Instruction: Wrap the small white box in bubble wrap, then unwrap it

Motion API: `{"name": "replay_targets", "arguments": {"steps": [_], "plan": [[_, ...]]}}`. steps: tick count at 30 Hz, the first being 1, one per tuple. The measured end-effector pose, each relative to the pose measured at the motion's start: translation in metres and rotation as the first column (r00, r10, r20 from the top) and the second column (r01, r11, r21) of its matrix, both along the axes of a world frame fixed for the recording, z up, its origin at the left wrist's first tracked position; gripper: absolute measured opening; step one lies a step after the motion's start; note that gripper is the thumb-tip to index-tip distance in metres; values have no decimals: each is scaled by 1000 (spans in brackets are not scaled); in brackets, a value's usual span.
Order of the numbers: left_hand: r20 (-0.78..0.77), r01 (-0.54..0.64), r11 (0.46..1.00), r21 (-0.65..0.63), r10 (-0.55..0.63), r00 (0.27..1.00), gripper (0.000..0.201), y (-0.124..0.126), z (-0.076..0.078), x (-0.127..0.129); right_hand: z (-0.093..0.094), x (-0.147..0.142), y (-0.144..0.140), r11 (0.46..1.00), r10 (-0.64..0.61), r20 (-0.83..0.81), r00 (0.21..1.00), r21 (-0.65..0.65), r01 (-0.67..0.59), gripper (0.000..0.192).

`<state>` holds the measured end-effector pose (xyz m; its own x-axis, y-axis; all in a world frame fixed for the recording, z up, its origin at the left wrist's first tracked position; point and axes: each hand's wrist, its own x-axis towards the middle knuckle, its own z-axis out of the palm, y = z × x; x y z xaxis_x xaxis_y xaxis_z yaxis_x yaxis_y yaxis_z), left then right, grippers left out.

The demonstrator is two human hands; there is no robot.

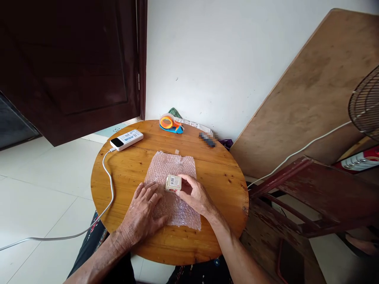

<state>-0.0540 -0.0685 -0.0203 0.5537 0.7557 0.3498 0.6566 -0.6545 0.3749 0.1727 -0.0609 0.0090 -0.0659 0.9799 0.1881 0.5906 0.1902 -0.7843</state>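
A small cream-coloured box [173, 183] with dark print and a red mark sits over the middle of a sheet of bubble wrap [177, 211]. My right hand [195, 194] grips the box from its right side, between thumb and fingers. Spread on the left part of the bubble wrap lies my left hand [145, 211], palm down with fingers apart, holding nothing. The wrap lies flat on the round wooden table, and a short bit of tape [177, 152] shows at its far edge.
On the round table [227, 185] stand an orange and blue tape dispenser [171, 124] at the back and a white power bank [126, 140] at the left. A white cable [111, 185] runs from it off the edge. A blurred dark object [207, 139] lies back right; a wooden chair [314, 193] stands right.
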Motion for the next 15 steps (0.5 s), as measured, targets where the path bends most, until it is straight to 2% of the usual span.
{"name": "replay_targets", "arguments": {"steps": [4, 8, 12, 15], "plan": [[-1, 5, 1000, -16, -5, 1000, 44, 1, 2, -1, 0, 2, 1, 999, 45, 5, 999, 1, -45, 45], [11, 43, 998, -46, -43, 999, 40, -5, 13, -9, 0, 3, 0, 999, 47, 10, 999, 6, -47, 44], [-65, 78, 994, -80, -83, 994, 47, -17, 25, -19, -1, 3, 0, 999, 47, 3, 999, 11, -47, 43], [-114, 109, 990, -88, -119, 986, 43, -19, 26, -20, -2, 3, -1, 999, 39, -14, 999, 5, -39, 47]]}}
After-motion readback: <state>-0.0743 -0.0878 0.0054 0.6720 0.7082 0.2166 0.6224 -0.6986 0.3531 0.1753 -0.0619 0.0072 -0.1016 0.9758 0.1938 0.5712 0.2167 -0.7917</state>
